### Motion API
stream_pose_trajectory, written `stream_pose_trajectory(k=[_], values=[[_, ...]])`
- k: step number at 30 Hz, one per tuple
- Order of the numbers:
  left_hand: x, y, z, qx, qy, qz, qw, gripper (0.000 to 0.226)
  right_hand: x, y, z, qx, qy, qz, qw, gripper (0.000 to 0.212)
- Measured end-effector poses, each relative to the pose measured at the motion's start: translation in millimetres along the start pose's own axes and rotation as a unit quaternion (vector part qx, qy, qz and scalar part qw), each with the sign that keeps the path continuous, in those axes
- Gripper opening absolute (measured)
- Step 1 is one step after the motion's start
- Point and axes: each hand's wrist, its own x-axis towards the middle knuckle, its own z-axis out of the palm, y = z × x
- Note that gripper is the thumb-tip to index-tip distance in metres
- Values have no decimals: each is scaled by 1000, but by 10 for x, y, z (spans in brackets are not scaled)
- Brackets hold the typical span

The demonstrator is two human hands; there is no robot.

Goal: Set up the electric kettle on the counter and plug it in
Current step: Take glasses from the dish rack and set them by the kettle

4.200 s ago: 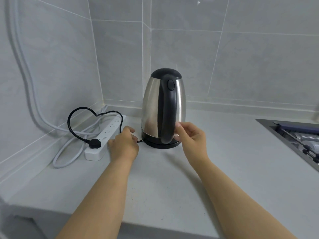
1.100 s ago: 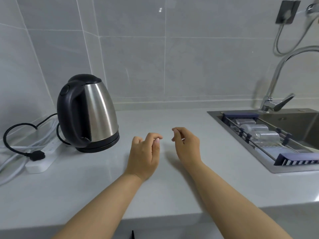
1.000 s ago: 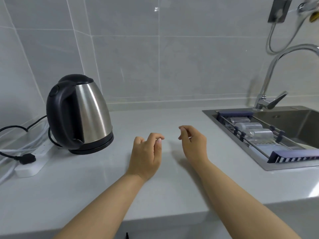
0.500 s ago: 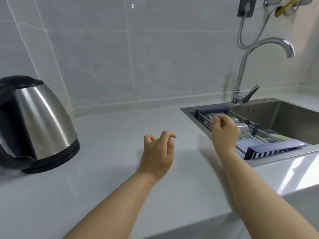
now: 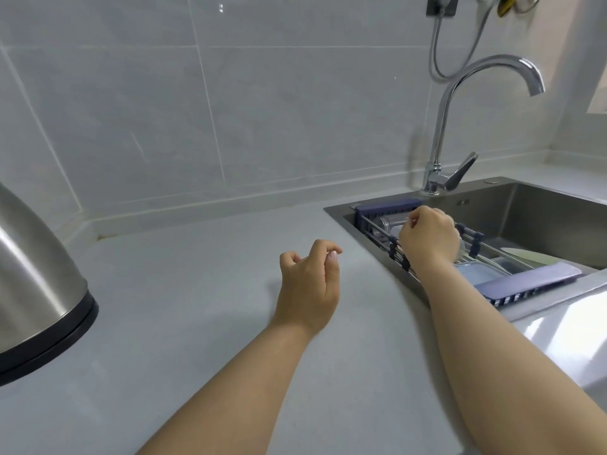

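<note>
Grey tiled wall [image 5: 262, 110], steel sink [image 5: 542, 211] w/ chrome tap [image 5: 441, 126]

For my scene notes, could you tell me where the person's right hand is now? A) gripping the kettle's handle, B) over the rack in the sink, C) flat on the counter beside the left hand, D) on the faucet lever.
B: the right hand is above the purple-ended rack set across the sink, away from the kettle and the faucet.
</note>
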Motion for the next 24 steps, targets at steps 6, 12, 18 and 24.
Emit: stream_pose_trajectory(k=[6,12,18,24], values=[[79,-141,71,-29,-14,-32,999,26,243,86,34,-105,-87,36,990,29],[84,-155,84,-45,-3,-28,999,26,288,215,2,-132,-140,116,974,30],[83,-153,79,-48,4,-16,999,26,275,219,-13,-95,-154,117,977,18],[83,-146,71,-50,2,-16,999,26,244,203,-7,-137,-150,90,975,25]])
